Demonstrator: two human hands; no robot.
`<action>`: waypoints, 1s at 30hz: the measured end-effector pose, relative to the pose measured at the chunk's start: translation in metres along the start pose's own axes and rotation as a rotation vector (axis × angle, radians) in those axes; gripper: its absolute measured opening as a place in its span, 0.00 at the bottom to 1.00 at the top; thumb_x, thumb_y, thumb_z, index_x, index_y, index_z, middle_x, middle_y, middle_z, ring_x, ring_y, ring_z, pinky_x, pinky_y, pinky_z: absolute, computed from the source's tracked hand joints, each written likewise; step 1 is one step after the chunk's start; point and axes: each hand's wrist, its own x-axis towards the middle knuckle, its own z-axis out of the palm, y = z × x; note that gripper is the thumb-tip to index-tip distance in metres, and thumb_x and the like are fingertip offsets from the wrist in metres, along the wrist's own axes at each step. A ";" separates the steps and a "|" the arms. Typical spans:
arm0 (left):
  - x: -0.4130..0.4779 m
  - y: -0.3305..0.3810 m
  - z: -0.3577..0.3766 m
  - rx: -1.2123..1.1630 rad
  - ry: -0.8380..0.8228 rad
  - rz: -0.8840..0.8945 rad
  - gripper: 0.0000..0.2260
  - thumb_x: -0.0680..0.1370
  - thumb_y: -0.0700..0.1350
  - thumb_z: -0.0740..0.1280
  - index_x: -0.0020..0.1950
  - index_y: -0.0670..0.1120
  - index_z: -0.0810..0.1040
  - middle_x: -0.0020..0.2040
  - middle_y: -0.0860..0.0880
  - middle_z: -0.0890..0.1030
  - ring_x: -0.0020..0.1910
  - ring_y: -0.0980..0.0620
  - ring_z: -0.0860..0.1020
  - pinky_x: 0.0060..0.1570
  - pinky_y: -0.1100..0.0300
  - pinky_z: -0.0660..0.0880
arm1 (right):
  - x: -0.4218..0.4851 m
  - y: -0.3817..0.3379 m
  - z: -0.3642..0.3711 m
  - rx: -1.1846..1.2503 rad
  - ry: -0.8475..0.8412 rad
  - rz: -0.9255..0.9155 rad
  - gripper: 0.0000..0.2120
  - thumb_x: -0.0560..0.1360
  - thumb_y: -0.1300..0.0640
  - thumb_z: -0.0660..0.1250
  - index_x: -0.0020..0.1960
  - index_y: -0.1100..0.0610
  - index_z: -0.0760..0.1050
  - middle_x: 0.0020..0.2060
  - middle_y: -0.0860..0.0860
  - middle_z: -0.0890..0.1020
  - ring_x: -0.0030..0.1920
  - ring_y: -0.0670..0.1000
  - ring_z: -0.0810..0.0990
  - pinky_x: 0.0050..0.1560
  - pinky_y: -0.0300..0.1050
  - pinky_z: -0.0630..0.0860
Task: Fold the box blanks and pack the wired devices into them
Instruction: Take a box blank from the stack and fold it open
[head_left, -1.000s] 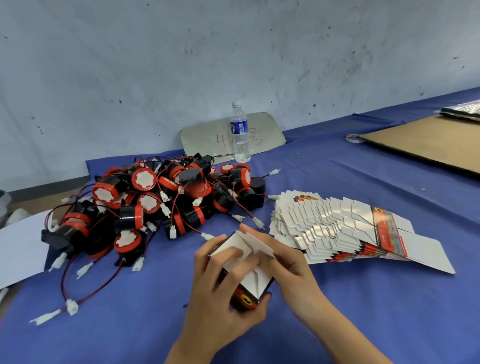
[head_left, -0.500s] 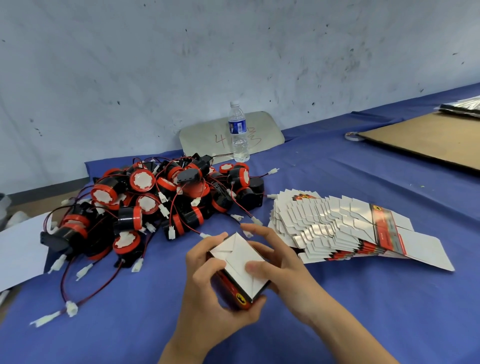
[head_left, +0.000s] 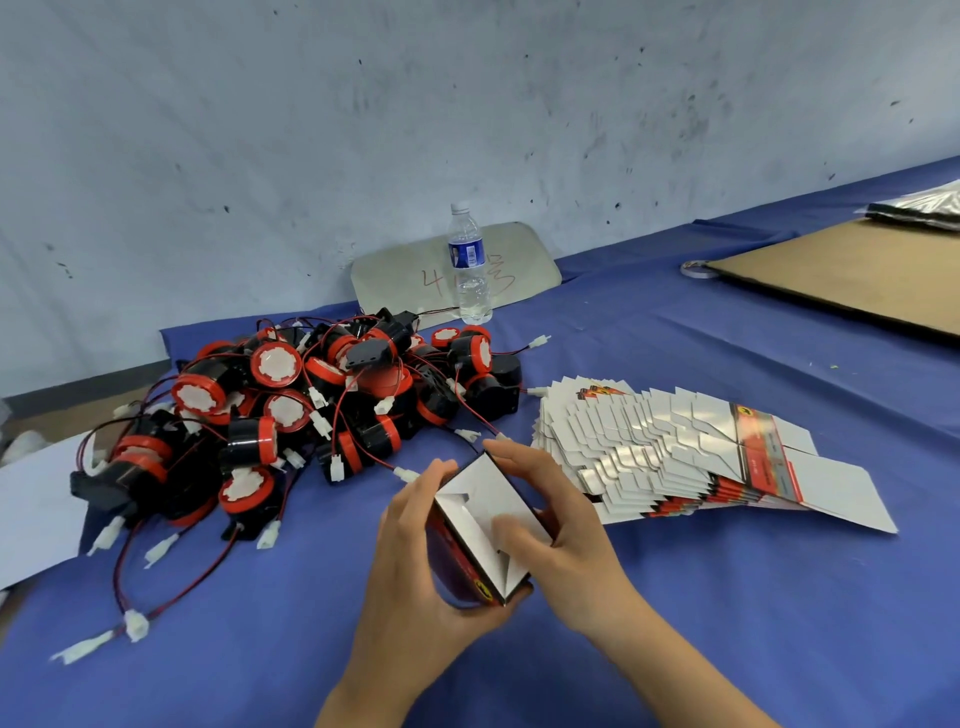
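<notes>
A small box (head_left: 470, 525) with red and black sides and white end flaps is held above the blue table near its front. My left hand (head_left: 415, 577) grips it from below and from the left side. My right hand (head_left: 561, 525) wraps its right side, with the thumb pressing on the white flaps. A heap of black and red wired devices (head_left: 291, 410) with white plugs lies to the left and behind. A fanned stack of flat box blanks (head_left: 691, 457) lies just right of my hands.
A water bottle (head_left: 469, 265) stands at the back against a grey board (head_left: 524, 265). A brown cardboard sheet (head_left: 852, 275) and a tape roll (head_left: 696, 268) lie at the far right. White paper (head_left: 31, 509) lies at the left edge. Blue cloth (head_left: 727, 623) covers the table.
The white end flaps, open a second ago, are now folded flat on the box. My right thumb has come down onto them, and the box has turned slightly in my hands.
</notes>
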 end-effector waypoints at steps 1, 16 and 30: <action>0.000 0.000 -0.001 -0.003 -0.004 0.003 0.45 0.61 0.62 0.74 0.73 0.56 0.57 0.69 0.67 0.64 0.64 0.52 0.72 0.57 0.59 0.74 | 0.001 -0.001 -0.001 0.018 -0.007 0.003 0.25 0.68 0.65 0.60 0.61 0.45 0.73 0.57 0.41 0.77 0.46 0.41 0.79 0.41 0.38 0.75; 0.006 -0.072 -0.035 0.498 -0.210 -0.376 0.46 0.70 0.66 0.68 0.78 0.59 0.42 0.79 0.56 0.42 0.77 0.51 0.37 0.74 0.41 0.40 | 0.002 0.007 -0.008 -0.084 -0.010 -0.059 0.37 0.65 0.58 0.77 0.65 0.31 0.66 0.48 0.40 0.79 0.50 0.45 0.80 0.47 0.39 0.78; -0.003 -0.104 -0.067 0.604 0.009 -0.967 0.21 0.79 0.53 0.64 0.68 0.43 0.70 0.51 0.38 0.82 0.55 0.36 0.76 0.52 0.48 0.69 | -0.006 0.030 0.010 -0.833 -0.215 -0.500 0.12 0.75 0.50 0.67 0.56 0.52 0.79 0.53 0.48 0.78 0.61 0.49 0.72 0.57 0.41 0.74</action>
